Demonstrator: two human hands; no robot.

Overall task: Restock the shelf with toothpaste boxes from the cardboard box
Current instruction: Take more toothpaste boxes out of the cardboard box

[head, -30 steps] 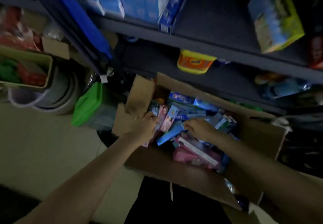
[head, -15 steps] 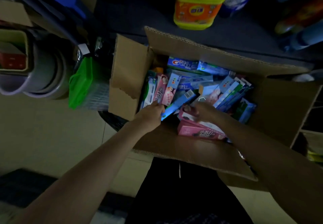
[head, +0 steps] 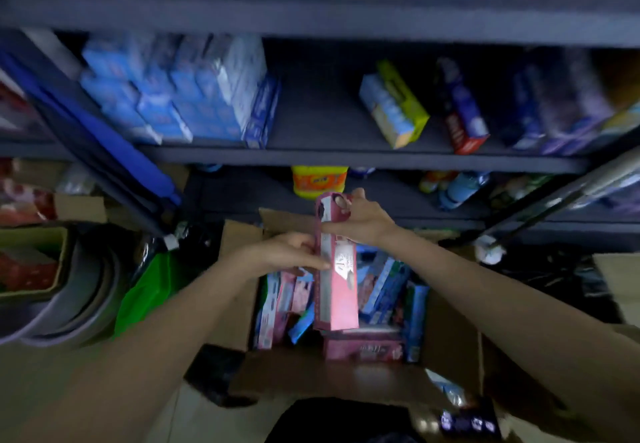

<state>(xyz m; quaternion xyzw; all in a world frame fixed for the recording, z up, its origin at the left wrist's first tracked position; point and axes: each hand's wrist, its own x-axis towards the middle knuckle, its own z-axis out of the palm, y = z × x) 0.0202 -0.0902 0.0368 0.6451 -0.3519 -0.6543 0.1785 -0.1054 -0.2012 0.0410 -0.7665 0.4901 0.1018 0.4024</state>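
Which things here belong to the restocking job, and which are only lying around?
Job:
- pink toothpaste box, held by left hand and right hand
- cardboard box
- blue toothpaste boxes on shelf

Lying about:
- yellow detergent bottle
- green bag
- stacked basins

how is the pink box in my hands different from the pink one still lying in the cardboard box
The held pink box stands nearly upright above the carton; the lying pink box rests flat inside the cardboard box.
The held pink box is gripped by the right hand at its top and the left hand at its side; the lying pink box is untouched.
The held pink box shows its full length; the lying one is partly covered.
Both are long, pink cartons.
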